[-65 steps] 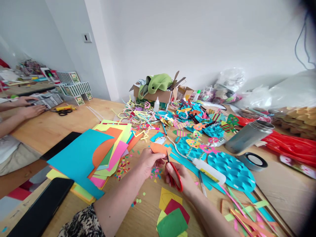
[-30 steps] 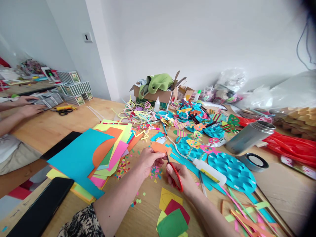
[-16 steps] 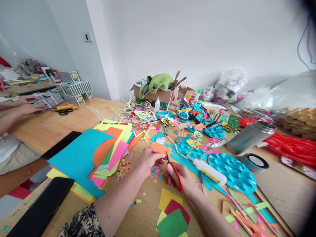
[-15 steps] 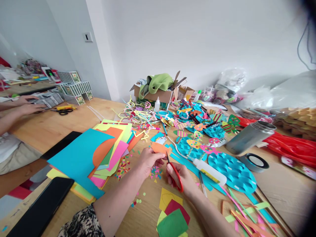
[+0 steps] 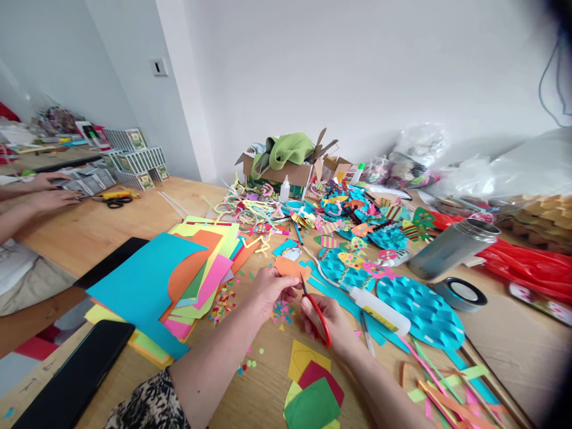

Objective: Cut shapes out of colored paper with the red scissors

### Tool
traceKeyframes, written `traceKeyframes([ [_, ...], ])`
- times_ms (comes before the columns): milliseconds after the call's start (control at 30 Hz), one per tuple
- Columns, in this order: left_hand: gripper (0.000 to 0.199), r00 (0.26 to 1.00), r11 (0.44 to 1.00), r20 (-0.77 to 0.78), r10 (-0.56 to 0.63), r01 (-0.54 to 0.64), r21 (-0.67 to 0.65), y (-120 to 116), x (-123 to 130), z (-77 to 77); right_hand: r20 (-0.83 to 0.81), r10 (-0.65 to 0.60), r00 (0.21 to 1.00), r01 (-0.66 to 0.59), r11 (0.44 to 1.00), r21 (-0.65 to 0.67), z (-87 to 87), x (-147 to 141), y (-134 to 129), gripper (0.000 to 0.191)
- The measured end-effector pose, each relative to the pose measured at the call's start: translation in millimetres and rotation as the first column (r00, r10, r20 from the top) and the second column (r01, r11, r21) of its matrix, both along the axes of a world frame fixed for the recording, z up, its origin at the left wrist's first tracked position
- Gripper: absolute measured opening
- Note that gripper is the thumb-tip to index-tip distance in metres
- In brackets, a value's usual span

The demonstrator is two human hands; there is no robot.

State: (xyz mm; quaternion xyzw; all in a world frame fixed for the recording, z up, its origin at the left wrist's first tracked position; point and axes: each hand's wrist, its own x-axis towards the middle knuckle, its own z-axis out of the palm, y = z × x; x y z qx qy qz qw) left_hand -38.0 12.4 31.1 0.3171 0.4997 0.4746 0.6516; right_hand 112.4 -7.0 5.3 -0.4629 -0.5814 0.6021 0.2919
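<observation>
Between its thumb and fingers, my left hand (image 5: 269, 290) pinches an orange paper piece (image 5: 286, 267) above the table. My right hand (image 5: 328, 322) is closed around the red handles of a pair of scissors (image 5: 322, 319). The blades point away from me and meet the right edge of the orange paper; whether they are parted is too small to tell. Below my hands lie small paper confetti pieces (image 5: 281, 313) and cut sheets in yellow, red and green, the green paper (image 5: 313, 404) on top.
Coloured paper sheets (image 5: 134, 274) and a black phone (image 5: 75, 375) lie to the left. A glue bottle (image 5: 379, 311), a blue scalloped disc (image 5: 422, 313), a tape roll (image 5: 460, 294) and a steel flask (image 5: 453, 247) are on the right. A co-worker's hands (image 5: 51, 190) rest at far left.
Almost nothing differs. Both my hands, the orange paper and the scissors keep practically the same position; the co-worker's nearer hand has shifted slightly.
</observation>
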Motion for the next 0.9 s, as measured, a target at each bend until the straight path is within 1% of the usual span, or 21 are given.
traceKeyframes([
  [333, 0.014, 0.999, 1.0, -0.04, -0.017, 0.017, 0.012, -1.1, 0.6, -1.1, -0.019, 0.033, 0.999, -0.033, 0.999, 0.014, -5.8, 3.1, 0.6, 0.064],
  [900, 0.012, 0.999, 1.0, -0.036, -0.022, 0.021, -0.007, -0.9, -0.3, 2.1, -0.014, 0.023, 1.0, -0.023, 1.0, 0.01, -1.8, 0.9, -0.1, 0.065],
])
